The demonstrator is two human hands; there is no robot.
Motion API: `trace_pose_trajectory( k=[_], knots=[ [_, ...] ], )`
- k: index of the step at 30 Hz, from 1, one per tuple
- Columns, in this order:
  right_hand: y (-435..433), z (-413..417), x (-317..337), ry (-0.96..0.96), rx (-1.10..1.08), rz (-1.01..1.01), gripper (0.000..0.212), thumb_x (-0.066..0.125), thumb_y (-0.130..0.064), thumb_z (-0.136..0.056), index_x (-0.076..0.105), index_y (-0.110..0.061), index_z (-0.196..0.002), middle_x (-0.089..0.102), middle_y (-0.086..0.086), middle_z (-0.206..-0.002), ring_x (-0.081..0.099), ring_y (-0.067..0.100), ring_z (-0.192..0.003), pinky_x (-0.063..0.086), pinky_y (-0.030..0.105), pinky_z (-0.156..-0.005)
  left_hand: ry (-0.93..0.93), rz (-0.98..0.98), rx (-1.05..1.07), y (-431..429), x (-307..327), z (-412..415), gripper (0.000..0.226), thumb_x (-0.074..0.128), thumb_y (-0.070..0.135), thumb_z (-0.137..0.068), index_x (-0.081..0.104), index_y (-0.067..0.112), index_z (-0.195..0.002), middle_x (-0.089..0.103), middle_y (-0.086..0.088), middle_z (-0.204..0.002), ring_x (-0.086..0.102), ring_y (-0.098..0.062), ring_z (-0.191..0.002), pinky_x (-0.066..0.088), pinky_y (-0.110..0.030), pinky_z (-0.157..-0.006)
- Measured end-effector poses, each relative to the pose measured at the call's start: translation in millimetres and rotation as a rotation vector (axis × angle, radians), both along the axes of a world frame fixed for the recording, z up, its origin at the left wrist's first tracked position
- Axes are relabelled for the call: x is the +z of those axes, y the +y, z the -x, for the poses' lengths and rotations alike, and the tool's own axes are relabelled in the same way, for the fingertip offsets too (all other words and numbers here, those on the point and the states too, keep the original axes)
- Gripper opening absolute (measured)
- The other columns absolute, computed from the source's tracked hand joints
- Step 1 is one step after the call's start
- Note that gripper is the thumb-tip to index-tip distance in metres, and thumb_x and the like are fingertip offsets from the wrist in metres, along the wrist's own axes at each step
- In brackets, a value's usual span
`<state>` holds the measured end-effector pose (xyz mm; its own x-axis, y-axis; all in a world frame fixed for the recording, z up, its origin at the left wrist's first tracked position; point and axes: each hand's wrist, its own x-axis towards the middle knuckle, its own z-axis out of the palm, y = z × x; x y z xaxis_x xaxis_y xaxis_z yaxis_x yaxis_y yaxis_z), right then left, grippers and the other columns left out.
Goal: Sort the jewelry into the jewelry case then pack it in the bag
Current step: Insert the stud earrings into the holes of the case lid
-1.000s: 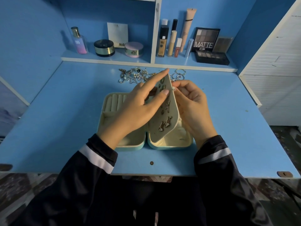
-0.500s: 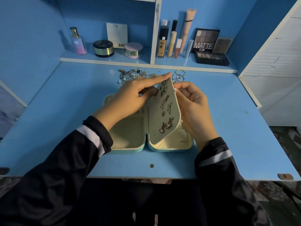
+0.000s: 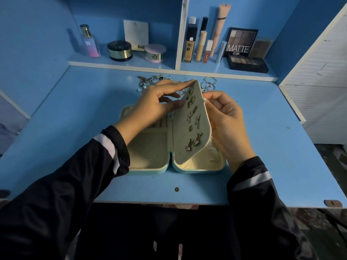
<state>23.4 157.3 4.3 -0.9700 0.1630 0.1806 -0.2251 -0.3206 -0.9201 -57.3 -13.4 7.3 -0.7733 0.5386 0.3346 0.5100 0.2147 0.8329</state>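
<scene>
- Cream felt panel (image 3: 180, 145) of the jewelry case (image 3: 150, 171) raised from the hinge and leaning right, with earrings (image 3: 194, 141) pinned on its face. Case lying open on the blue counter (image 3: 75, 119).
- Since a second ago: left hand (image 3: 150, 107) drawn off the panel's face and up to its top corner. Now fingers straight and spread, forefinger tip on the corner, thumb against the face.
- Right hand (image 3: 227, 121) much where it was, behind the panel. Fingers curled, tips pinching the right edge. Something small and pale there, too small to name.
- Panel face now mostly uncovered. Judged: an earring being fastened from behind near the top, sorting only part done.
- Loose jewelry (image 3: 150, 81) heaped on the counter just behind the case, not yet sorted. No bag in view.
- Legible writing: "MATTE" on the eyeshadow palette (image 3: 239, 43); "NUD", cut off, on the white card (image 3: 136, 36); "SB" on the pink bottle (image 3: 89, 44). All three on the shelf (image 3: 122, 62).
</scene>
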Motion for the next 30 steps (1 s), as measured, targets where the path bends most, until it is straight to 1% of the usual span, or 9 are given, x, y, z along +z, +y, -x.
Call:
trace_pose_trajectory(
  k=[1, 3, 5, 9, 14, 20, 25, 28, 30],
  knots=[
    [0, 0, 0, -0.001, -0.001, -0.003, 0.007, 0.060, -0.011, -0.088, 0.063, -0.007, -0.093, 0.069, 0.013, -0.096, 0.061, 0.023, -0.081, 0.052, 0.026, -0.073, -0.011, -0.003, -0.014, 0, 1, -1, 0.057, 0.067, 0.021, -0.087, 0.048, 0.024, -0.140, 0.059, 0.012, -0.123, 0.059, 0.000, -0.110, 0.048, -0.016, -0.093],
    [1, 0, 1, -0.003, 0.001, -0.002, 0.006, 0.059, -0.009, -0.090, 0.062, -0.006, -0.094, 0.069, 0.013, -0.096, 0.062, 0.023, -0.081, 0.053, 0.026, -0.073, -0.052, -0.024, -0.039, 1, 3, -2, 0.058, 0.066, 0.013, -0.088, 0.045, 0.023, -0.141, 0.058, 0.016, -0.126, 0.059, 0.002, -0.113, 0.048, -0.014, -0.091],
    [1, 0, 2, -0.007, 0.004, 0.010, 0.007, 0.060, -0.009, -0.090, 0.061, -0.005, -0.095, 0.069, 0.013, -0.096, 0.063, 0.021, -0.080, 0.053, 0.026, -0.073, -0.078, -0.033, -0.043, 1, 3, -2, 0.060, 0.064, 0.002, -0.090, 0.041, 0.022, -0.141, 0.060, 0.017, -0.121, 0.061, 0.006, -0.110, 0.048, -0.012, -0.089],
    [0, 0, 6, -0.016, 0.023, 0.011, 0.015, 0.061, -0.013, -0.084, 0.060, -0.004, -0.095, 0.071, 0.008, -0.091, 0.065, 0.017, -0.075, 0.053, 0.023, -0.068, -0.080, -0.059, -0.043, -1, 3, -1, 0.065, 0.063, -0.002, -0.089, 0.034, 0.020, -0.143, 0.062, 0.010, -0.114, 0.062, 0.004, -0.106, 0.048, -0.014, -0.091],
    [4, 9, 9, -0.021, 0.022, -0.029, 0.007, 0.055, 0.003, -0.093, 0.060, 0.000, -0.096, 0.073, 0.004, -0.086, 0.068, 0.013, -0.077, 0.053, 0.021, -0.070, -0.092, -0.093, 0.003, -4, 1, -1, 0.069, 0.063, -0.007, -0.087, 0.032, 0.020, -0.143, 0.064, 0.017, -0.107, 0.064, 0.005, -0.100, 0.049, -0.014, -0.088],
    [6, 26, 7, -0.068, -0.007, -0.204, 0.007, 0.056, -0.001, -0.095, 0.062, -0.004, -0.094, 0.070, 0.012, -0.093, 0.065, 0.025, -0.090, 0.054, 0.037, -0.087, -0.112, -0.123, 0.074, -8, 0, -3, 0.070, 0.064, -0.007, -0.087, 0.035, 0.030, -0.140, 0.062, 0.009, -0.111, 0.064, 0.005, -0.102, 0.050, -0.014, -0.087],
    [-1, 30, 3, -0.098, -0.011, -0.338, 0.008, 0.057, -0.001, -0.094, 0.063, -0.003, -0.092, 0.068, 0.012, -0.088, 0.066, 0.022, -0.084, 0.055, 0.038, -0.085, -0.117, -0.137, 0.095, -12, -2, -3, 0.066, 0.064, -0.005, -0.087, 0.044, 0.034, -0.137, 0.064, 0.000, -0.118, 0.066, -0.010, -0.110, 0.052, -0.023, -0.092],
    [-4, 28, 1, -0.109, 0.014, -0.342, 0.009, 0.058, 0.000, -0.093, 0.065, -0.005, -0.089, 0.069, 0.013, -0.087, 0.066, 0.025, -0.084, 0.055, 0.042, -0.088, -0.123, -0.131, 0.105, -12, -3, -1, 0.066, 0.066, -0.005, -0.086, 0.045, 0.030, -0.138, 0.064, -0.006, -0.120, 0.066, -0.013, -0.111, 0.053, -0.025, -0.093],
    [-6, 27, 2, -0.103, 0.027, -0.338, 0.009, 0.059, 0.000, -0.092, 0.066, -0.005, -0.088, 0.070, 0.012, -0.085, 0.068, 0.022, -0.081, 0.057, 0.038, -0.086, -0.130, -0.127, 0.114, -12, -4, -1, 0.066, 0.066, -0.005, -0.086, 0.046, 0.029, -0.138, 0.064, -0.007, -0.121, 0.066, -0.013, -0.111, 0.053, -0.027, -0.092]
  ],
)
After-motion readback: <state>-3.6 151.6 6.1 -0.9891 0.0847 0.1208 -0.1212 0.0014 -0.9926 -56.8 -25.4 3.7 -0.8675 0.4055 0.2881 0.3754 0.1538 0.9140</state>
